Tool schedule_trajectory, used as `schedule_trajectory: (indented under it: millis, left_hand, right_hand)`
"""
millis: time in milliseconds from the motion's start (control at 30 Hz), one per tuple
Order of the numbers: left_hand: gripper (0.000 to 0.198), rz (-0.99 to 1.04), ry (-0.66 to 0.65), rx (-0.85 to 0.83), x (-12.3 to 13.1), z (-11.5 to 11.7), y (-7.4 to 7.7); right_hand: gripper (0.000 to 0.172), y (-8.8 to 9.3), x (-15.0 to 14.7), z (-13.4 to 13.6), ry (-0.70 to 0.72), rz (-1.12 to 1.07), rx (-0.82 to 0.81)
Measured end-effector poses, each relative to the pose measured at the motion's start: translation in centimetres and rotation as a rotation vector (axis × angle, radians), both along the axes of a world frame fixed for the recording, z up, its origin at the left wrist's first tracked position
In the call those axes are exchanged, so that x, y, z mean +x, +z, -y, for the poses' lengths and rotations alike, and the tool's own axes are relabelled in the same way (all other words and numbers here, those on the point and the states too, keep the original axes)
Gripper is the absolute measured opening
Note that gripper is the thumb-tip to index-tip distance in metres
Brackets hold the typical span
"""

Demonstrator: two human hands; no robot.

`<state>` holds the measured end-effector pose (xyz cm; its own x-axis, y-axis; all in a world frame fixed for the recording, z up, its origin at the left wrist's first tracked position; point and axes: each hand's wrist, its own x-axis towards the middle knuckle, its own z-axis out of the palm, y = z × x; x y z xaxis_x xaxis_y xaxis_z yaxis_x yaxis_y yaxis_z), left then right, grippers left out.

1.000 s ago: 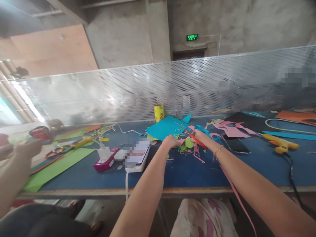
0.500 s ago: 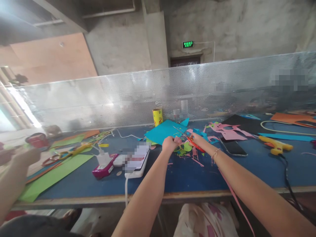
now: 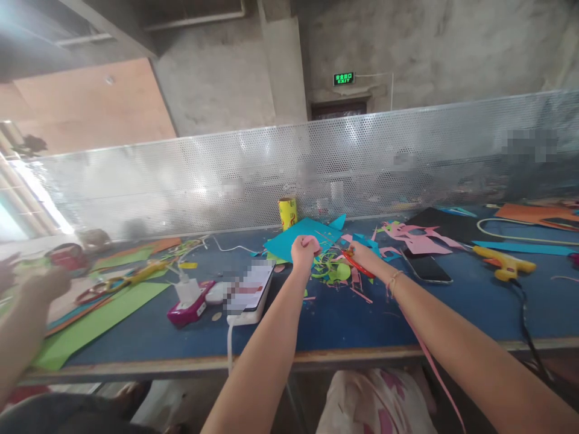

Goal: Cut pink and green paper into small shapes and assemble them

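My left hand (image 3: 304, 249) is closed in a fist round a small pink paper piece, held above the blue table (image 3: 344, 313). My right hand (image 3: 365, 258) grips red-handled scissors (image 3: 354, 263), whose blades point toward the left hand. Under both hands lies a heap of green, pink and blue paper scraps (image 3: 332, 272). A teal paper sheet (image 3: 302, 237) lies just behind the left hand. A thin pink paper strip (image 3: 434, 371) hangs from near my right wrist down past the table edge.
A phone and white power bank (image 3: 248, 288) with a magenta charger (image 3: 187, 304) lie left of my arm. A dark phone (image 3: 426, 267), pink cutouts (image 3: 418, 236) and a yellow glue gun (image 3: 504, 264) lie right. A yellow roll (image 3: 287, 212) stands by the perforated metal screen. Another person's arm (image 3: 27, 313) reaches in at left.
My left hand has lifted and moved a little away from me, its fist now above the scraps. The right hand with the scissors has stayed almost in place.
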<state>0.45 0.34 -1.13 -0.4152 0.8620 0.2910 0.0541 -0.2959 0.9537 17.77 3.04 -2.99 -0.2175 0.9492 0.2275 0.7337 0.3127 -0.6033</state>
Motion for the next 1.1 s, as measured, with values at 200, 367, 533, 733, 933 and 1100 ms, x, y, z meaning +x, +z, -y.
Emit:
schedule_trajectory:
  millis: [200, 367, 533, 733, 933, 1100]
  left_hand:
    - [0.022, 0.354, -0.272, 0.007, 0.8, -0.2, 0.0]
    - [0.027, 0.361, -0.373, -0.035, 1.4, -0.1, 0.0]
    - [0.031, 0.261, -0.459, -0.049, 1.8, 0.1, -0.3]
    - [0.012, 0.13, -0.563, 0.074, 2.0, 0.4, -0.9]
    - [0.009, 0.062, -0.532, 0.072, 2.1, 0.6, -0.9]
    - [0.023, 0.134, -0.464, 0.044, 2.1, 0.9, -0.5]
  right_hand:
    - [0.026, -0.3, 0.3, -0.4, -0.086, -0.189, 0.072]
    - [0.028, 0.6, 0.4, 0.0, -0.056, -0.408, 0.034]
    - [0.033, 1.1, -0.2, 0.6, 0.036, -0.66, -0.021]
    - [0.036, 1.3, -0.3, 0.9, 0.017, -0.549, 0.114]
    - [0.031, 1.6, -0.6, 1.2, 0.023, -0.505, 0.164]
    - [0.029, 1.6, -0.5, 0.9, -0.003, -0.519, 0.134]
